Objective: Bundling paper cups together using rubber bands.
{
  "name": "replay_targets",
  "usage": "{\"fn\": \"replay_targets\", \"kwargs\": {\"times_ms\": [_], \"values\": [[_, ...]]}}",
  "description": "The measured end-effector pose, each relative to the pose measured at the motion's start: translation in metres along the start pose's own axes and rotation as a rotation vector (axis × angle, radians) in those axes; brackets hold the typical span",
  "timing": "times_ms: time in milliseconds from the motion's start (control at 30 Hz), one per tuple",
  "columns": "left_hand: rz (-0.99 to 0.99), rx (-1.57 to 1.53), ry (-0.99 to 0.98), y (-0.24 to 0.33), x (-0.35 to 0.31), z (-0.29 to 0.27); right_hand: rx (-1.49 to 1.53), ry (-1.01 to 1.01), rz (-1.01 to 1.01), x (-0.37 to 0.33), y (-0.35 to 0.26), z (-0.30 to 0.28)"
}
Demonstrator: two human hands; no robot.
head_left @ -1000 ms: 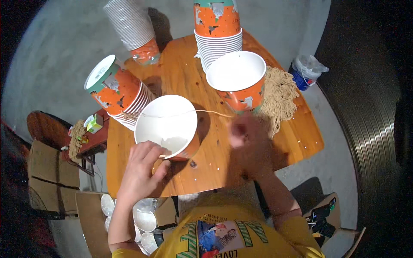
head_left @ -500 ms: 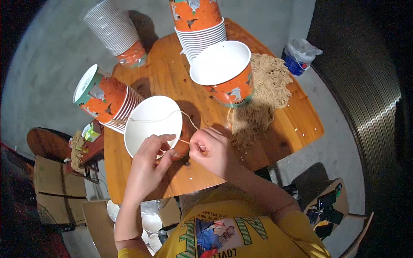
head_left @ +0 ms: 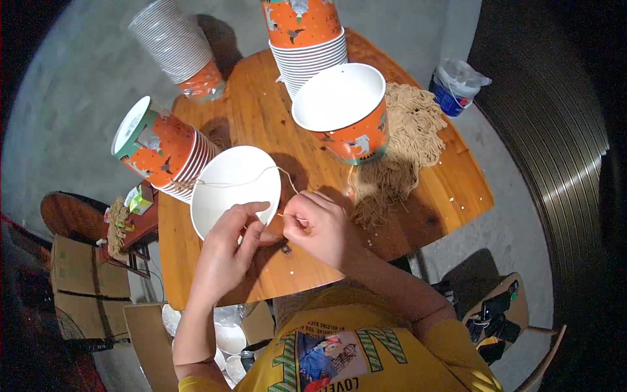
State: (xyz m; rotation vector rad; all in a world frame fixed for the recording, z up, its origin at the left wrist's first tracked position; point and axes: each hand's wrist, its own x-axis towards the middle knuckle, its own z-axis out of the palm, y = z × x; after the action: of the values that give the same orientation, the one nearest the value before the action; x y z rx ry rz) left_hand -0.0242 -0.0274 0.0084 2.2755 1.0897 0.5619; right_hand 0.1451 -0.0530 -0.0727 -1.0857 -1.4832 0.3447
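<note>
A white-lined paper bucket (head_left: 228, 173) lies tilted on the wooden table in front of me, its mouth facing up. At its near rim my left hand (head_left: 228, 245) has its fingers curled over the edge, with the thumb bent close to them. Just right of that rim, my right hand (head_left: 317, 225) is closed in a pinch on a thin beige string (head_left: 291, 180). The string loops across the bucket's mouth and over its far rim, and a short taut piece runs between my two hands. Exactly what the left fingertips grip is partly hidden.
A nested stack of orange paper buckets (head_left: 163, 147) lies left; a taller stack (head_left: 307, 59) stands behind. An open orange bucket (head_left: 353, 140) sits on a pile of beige strings (head_left: 415, 124). Another wrapped stack (head_left: 173, 46) is far left. A blue pail (head_left: 450, 95) stands beyond the table (head_left: 261, 111).
My right hand has shifted very slightly left, and the gap between both hands is a little smaller. The string stays pinched and the bucket keeps its place.
</note>
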Motion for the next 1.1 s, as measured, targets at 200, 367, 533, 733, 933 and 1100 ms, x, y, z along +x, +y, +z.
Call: {"fn": "replay_targets", "kwargs": {"times_ms": [200,367,533,733,933,1100], "values": [[-0.087,-0.019,-0.062,-0.001,0.015,-0.002,-0.011,0.0,0.023,0.002,-0.002,0.004],[-0.103,-0.028,-0.172,-0.007,0.024,-0.008,0.046,-0.017,0.049,0.003,-0.005,0.005],[-0.193,-0.081,-0.108,-0.008,0.024,-0.007,0.098,0.011,0.103,-0.001,-0.005,0.0],[-0.111,-0.182,-0.023,-0.005,0.021,-0.007,0.098,-0.119,0.149,0.011,-0.014,-0.007],[-0.158,-0.519,-0.049,-0.015,0.027,-0.005,0.148,-0.149,0.251,0.011,-0.01,0.003],[-0.246,-0.702,-0.085,-0.009,0.035,-0.003,0.274,-0.187,0.264,0.016,-0.011,-0.002]]}}
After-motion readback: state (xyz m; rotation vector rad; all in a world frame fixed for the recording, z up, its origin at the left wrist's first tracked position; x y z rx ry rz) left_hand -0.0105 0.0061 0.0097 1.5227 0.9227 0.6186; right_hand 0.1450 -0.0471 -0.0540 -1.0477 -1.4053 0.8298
